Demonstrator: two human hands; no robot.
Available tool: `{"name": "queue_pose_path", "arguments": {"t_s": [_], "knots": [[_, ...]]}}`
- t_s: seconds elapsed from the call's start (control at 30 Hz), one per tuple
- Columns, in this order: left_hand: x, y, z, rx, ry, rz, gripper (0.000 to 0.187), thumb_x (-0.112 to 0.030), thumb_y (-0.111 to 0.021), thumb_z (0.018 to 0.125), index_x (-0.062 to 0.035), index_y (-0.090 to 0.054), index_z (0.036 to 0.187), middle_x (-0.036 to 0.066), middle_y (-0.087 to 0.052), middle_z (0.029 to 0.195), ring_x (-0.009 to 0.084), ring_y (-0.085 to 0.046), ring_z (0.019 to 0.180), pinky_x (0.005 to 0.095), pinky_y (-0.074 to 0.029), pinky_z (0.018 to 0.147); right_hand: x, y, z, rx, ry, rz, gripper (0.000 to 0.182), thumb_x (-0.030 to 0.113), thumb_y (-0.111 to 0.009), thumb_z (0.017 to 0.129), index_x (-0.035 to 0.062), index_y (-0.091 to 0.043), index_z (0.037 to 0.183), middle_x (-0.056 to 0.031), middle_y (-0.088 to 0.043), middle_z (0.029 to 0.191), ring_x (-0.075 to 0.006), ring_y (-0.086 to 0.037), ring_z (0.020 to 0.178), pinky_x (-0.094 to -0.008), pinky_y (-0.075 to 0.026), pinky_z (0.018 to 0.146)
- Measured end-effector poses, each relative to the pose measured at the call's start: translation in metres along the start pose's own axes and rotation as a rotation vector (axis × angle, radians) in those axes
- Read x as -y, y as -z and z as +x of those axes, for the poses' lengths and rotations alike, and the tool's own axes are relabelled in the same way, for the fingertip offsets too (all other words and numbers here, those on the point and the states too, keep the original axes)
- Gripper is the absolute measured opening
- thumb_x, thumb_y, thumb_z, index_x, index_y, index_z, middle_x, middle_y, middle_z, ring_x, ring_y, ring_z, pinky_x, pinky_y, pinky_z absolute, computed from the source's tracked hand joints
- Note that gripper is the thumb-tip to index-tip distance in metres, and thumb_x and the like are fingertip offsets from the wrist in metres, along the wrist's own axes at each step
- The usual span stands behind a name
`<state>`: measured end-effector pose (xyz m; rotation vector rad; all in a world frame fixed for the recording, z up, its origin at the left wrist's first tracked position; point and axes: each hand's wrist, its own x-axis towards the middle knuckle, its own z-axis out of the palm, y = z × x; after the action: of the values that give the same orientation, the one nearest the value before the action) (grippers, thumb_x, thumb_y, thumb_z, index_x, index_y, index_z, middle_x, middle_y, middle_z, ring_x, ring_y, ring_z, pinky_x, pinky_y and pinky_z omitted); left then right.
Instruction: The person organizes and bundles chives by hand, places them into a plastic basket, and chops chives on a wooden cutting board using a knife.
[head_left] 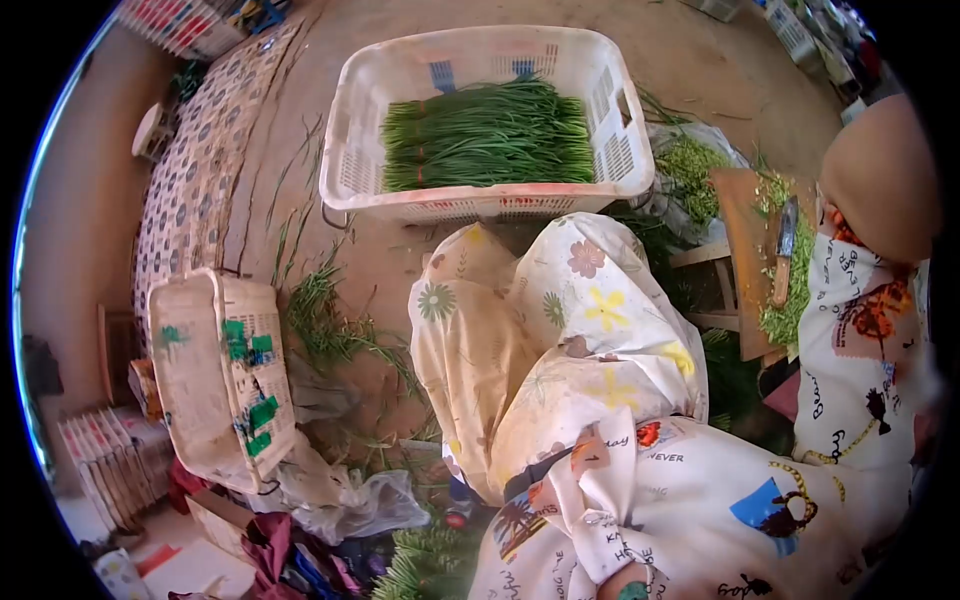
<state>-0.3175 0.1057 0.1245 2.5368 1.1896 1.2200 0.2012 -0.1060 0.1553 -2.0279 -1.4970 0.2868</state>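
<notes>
Neither of my hands shows. At the right edge is a bare arm point(885, 180) above a printed white sleeve point(860, 350); its hand is out of sight. A small patch of skin and something green point(632, 591) appear at the bottom edge, too cut off to make out. Floral cloth point(590, 300) covers my bent knees. Just beyond them stands a white plastic crate point(480, 205), with bundles of long green stalks, like garlic chives point(490, 135), lying inside it. Right of my knees, a knife point(785, 250) with a wooden handle rests on a wooden board point(742, 240) strewn with green trimmings.
An empty white crate point(185, 390) with green tape leans on its side at the left. Loose stalks point(330, 310) litter the floor near it. Clear plastic bags point(375, 500) and dark red cloth point(275, 555) lie lower left. Green scraps point(690, 165) sit on plastic beside the full crate.
</notes>
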Motion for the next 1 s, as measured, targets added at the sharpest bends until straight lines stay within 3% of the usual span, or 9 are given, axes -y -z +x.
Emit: {"name": "queue_pose_path", "arguments": {"t_s": [0.13,0.33,0.5,0.67,0.8,1.0], "knots": [[0.001,-0.002,-0.025,0.057,0.018,-0.025,0.04,-0.03,-0.035,0.086,-0.0006,-0.048,0.11,0.005,-0.051,0.101,0.0132,-0.046,0.093,0.0317,-0.035,0.083,-0.045,-0.095,-0.014,0.199,-0.154,-0.137,0.031,0.017,-0.036,0.089,-0.0003,-0.049,0.112,-0.0089,-0.055,0.101,-0.0157,-0.052,0.095,-0.029,-0.039,0.086],[-0.014,0.007,-0.056,0.025,0.011,-0.005,0.041,-0.032,-0.035,0.086,-0.0027,-0.047,0.112,0.004,-0.049,0.104,0.0132,-0.043,0.097,0.0328,-0.032,0.086,-0.079,-0.208,-0.053,0.417,-0.159,-0.239,0.031,0.017,-0.036,0.089,-0.0008,-0.048,0.112,-0.0091,-0.054,0.102,-0.0159,-0.052,0.095,-0.029,-0.038,0.086],[-0.042,0.05,-0.084,-0.034,-0.009,0.022,0.041,-0.033,-0.036,0.086,-0.0044,-0.046,0.114,0.004,-0.048,0.107,0.0132,-0.041,0.1,0.0337,-0.03,0.087,-0.071,-0.215,-0.045,0.428,-0.122,-0.249,0.032,0.016,-0.036,0.089,-0.0013,-0.048,0.112,-0.0092,-0.054,0.103,-0.0162,-0.052,0.095,-0.0289,-0.038,0.086],[-0.133,0.14,-0.117,-0.137,-0.09,0.118,0.042,-0.035,-0.036,0.086,-0.0061,-0.045,0.115,0.004,-0.046,0.11,0.0132,-0.039,0.103,0.0347,-0.028,0.089,-0.053,-0.194,-0.033,0.415,-0.008,-0.199,0.032,0.016,-0.035,0.089,-0.0018,-0.047,0.112,-0.0093,-0.053,0.104,-0.0164,-0.052,0.095,-0.0288,-0.038,0.087],[-0.216,0.203,-0.155,-0.295,-0.327,0.341,0.042,-0.036,-0.036,0.086,-0.0075,-0.044,0.116,0.003,-0.045,0.113,0.0132,-0.037,0.105,0.0354,-0.026,0.091,-0.033,-0.193,-0.032,0.344,0.111,-0.128,0.032,0.016,-0.035,0.089,-0.0021,-0.047,0.112,-0.0094,-0.053,0.104,-0.0166,-0.051,0.095,-0.0288,-0.037,0.087],[-0.32,0.237,-0.196,-0.403,-0.53,0.668,0.043,-0.037,-0.037,0.086,-0.0096,-0.043,0.118,0.003,-0.043,0.116,0.0131,-0.034,0.109,0.0366,-0.023,0.093,0.012,-0.187,-0.031,0.284,0.344,0.045,0.032,0.015,-0.035,0.088,-0.0027,-0.046,0.112,-0.0095,-0.052,0.105,-0.0168,-0.051,0.095,-0.0287,-0.037,0.087]]}}
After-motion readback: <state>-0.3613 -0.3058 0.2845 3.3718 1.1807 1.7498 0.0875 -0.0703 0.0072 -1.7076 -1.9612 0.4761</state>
